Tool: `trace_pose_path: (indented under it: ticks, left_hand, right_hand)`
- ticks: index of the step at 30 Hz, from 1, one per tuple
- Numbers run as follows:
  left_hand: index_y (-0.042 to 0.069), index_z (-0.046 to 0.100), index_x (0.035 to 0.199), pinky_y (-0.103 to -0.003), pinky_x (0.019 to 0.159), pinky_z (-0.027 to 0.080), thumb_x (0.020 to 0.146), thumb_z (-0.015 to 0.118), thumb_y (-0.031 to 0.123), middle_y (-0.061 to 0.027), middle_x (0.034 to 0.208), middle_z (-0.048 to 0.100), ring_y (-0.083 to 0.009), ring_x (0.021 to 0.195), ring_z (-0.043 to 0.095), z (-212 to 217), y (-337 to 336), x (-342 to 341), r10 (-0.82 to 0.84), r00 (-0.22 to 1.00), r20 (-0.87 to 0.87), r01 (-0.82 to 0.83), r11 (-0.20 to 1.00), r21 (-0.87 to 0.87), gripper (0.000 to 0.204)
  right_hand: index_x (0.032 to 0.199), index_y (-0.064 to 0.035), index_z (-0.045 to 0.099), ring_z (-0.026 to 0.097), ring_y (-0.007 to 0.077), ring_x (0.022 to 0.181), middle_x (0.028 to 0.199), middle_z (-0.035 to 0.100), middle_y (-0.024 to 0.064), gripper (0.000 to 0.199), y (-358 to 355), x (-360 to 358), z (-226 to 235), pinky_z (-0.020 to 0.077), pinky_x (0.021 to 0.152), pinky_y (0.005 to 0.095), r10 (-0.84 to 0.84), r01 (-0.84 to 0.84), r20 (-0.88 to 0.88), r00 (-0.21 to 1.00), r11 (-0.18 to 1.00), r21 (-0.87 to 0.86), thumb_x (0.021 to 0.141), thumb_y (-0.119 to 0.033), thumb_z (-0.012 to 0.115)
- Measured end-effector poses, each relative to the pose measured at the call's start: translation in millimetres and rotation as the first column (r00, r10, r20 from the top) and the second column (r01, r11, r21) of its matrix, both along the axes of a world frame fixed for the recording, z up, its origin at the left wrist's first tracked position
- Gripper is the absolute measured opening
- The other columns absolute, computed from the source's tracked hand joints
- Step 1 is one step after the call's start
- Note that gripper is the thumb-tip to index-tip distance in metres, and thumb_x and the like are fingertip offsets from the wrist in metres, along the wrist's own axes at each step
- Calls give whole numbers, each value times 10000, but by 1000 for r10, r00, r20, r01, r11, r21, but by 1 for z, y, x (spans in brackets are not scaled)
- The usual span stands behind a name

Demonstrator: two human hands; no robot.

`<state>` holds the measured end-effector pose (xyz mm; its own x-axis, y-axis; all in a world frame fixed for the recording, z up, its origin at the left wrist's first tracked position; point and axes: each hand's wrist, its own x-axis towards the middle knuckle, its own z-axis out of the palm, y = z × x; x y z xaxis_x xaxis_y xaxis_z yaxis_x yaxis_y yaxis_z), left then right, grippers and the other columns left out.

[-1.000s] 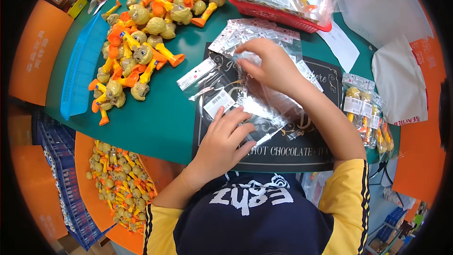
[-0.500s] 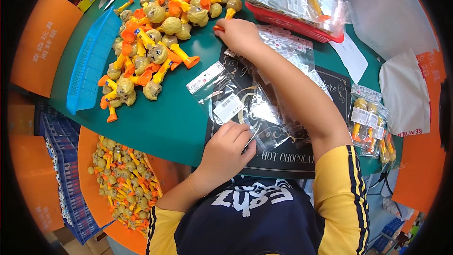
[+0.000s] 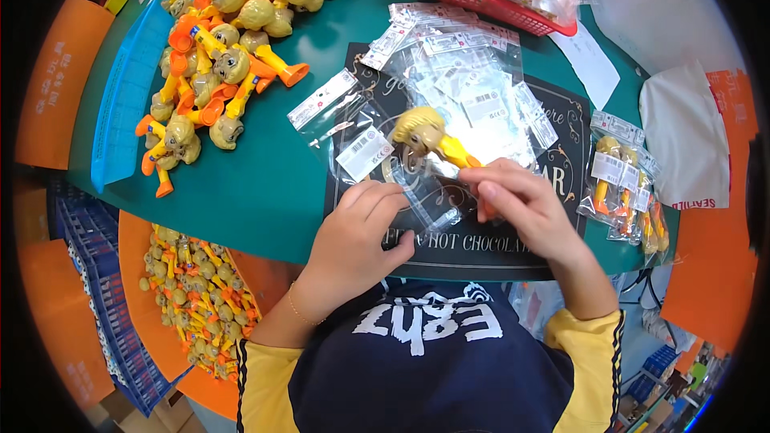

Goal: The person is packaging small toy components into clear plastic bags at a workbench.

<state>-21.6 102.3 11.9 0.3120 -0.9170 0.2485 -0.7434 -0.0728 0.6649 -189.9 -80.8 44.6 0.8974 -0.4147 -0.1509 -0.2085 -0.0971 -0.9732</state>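
Note:
My right hand (image 3: pixel 521 204) grips a small toy figure (image 3: pixel 419 130) by its foot end. The toy has a golden head and a yellow stem, and its head points up and left over the stacked bags. My fingers mostly hide its foot end. My left hand (image 3: pixel 361 228) is curled at the near edge of a clear plastic bag (image 3: pixel 353 132) with a white label, its fingertips on the film. Behind the toy, several flat clear bags (image 3: pixel 473 84) overlap on a black printed mat (image 3: pixel 553 192).
A pile of similar toys (image 3: pixel 228 64) lies at the left, beside a blue basket (image 3: pixel 120 112). At the far right stands a red basket (image 3: pixel 481 2) of bags. Bagged toys (image 3: pixel 613 180) rest near the right edge. Below left, an orange bin (image 3: pixel 136 297) holds many more toys.
My right hand has come back from the pile toward me, bringing one toy over the bags. My left hand stays at the bag. The view has shifted slightly.

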Motion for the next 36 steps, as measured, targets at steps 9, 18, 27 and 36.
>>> trace_pose_path:
  ticks: [9, 18, 27, 36]
  left_hand:
    - [54, 656, 884, -393, 901, 533, 707, 780, 83, -106, 1063, 690, -316, 1021, 653, -12, 5, -8, 59, 990, 128, -53, 998, -44, 217]
    - [42, 678, 903, -402, 919, 533, 697, 794, 81, -124, 1058, 696, -310, 1052, 659, -1, 4, -7, 26, 996, 82, -26, 1000, -2, 240]
    - [39, 680, 862, -384, 902, 528, 727, 762, 19, -90, 1011, 722, -288, 1028, 678, -11, 6, 1, 63, 998, -24, -64, 996, -63, 159]
    - [62, 642, 958, -489, 1053, 436, 839, 719, 52, -89, 1157, 690, -349, 1202, 600, -7, 5, -4, -18, 997, -77, 13, 998, -67, 142]
  right_hand:
    - [1554, -48, 308, 480, 72, 618, 816, 547, 38, 618, 52, -25, -9, 392, 542, 192, -218, 189, 27, 976, 895, 405, 979, -80, 533]
    - [1406, 28, 517, 539, 67, 700, 832, 636, 55, 459, 50, -33, -20, 412, 672, 200, -303, 298, -57, 951, 856, 422, 965, -96, 546]
    - [1303, -3, 618, 656, 154, 991, 1148, 703, 128, 387, 49, -46, -17, 488, 877, 280, -106, 108, -27, 994, 989, 102, 924, -80, 617]
    - [1328, 31, 585, 558, 91, 682, 831, 617, 31, 425, 47, -43, -7, 449, 645, 238, -201, 230, -143, 969, 944, 236, 913, -61, 595]
